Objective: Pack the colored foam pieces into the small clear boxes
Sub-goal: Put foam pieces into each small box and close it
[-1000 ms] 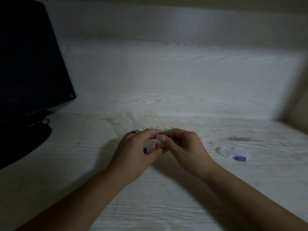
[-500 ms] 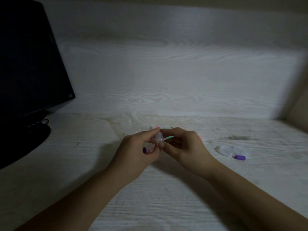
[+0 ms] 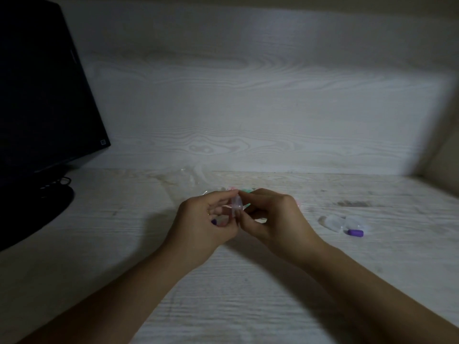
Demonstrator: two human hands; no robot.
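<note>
Both hands pinch one small clear box over the desk.

The left hand (image 3: 206,219) and right hand (image 3: 270,217) pinch the clear box (image 3: 236,206) between thumbs and fingertips; its contents are too blurred to tell. Right, two more clear boxes (image 3: 344,222) touch a purple foam piece (image 3: 355,232); pink and green foam pieces (image 3: 239,190) lie just beyond.

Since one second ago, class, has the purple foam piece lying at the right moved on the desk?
No. The purple foam piece lies just in front of the clear boxes, as before.
</note>
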